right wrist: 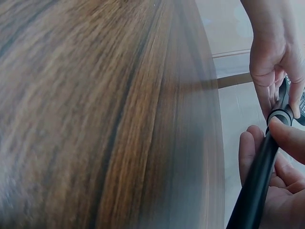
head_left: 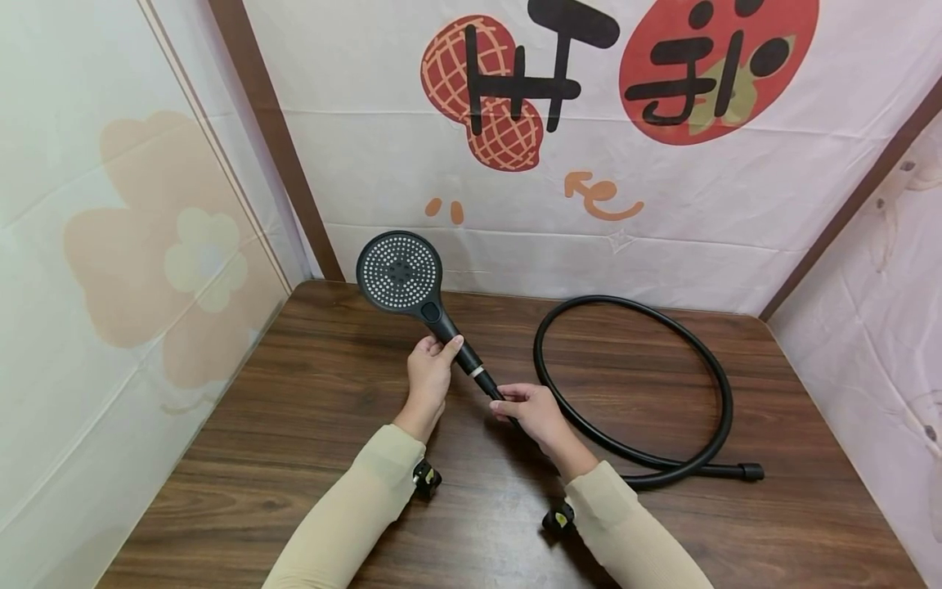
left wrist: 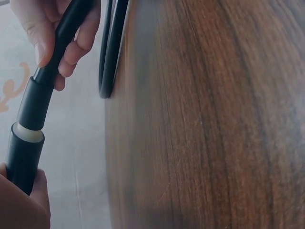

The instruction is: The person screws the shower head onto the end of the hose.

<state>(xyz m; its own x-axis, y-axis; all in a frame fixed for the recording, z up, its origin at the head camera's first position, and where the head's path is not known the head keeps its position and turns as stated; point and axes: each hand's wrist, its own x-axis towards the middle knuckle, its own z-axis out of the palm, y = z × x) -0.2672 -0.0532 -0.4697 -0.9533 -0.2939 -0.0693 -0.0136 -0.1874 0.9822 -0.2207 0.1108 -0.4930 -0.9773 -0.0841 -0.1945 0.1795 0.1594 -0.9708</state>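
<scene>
A black round shower head [head_left: 400,272] with pale nozzles tilts up to the left above the table, its face toward me. My left hand [head_left: 429,376] grips its handle, thumb along the near side. The black hose [head_left: 724,393] meets the handle's lower end at a sleeve-like connector [left wrist: 35,102]. A pale ring [left wrist: 28,133] shows between connector and handle; whether they are screwed together I cannot tell. My right hand [head_left: 537,413] pinches the hose just below the connector, thumb against one side. In the right wrist view, the hose runs down past the right hand's fingers [right wrist: 247,150].
The rest of the hose lies in a large loop on the brown wooden table [head_left: 309,409], to the right. Its other end fitting [head_left: 752,472] points right. Printed white cloth walls [head_left: 368,147] stand behind and at both sides.
</scene>
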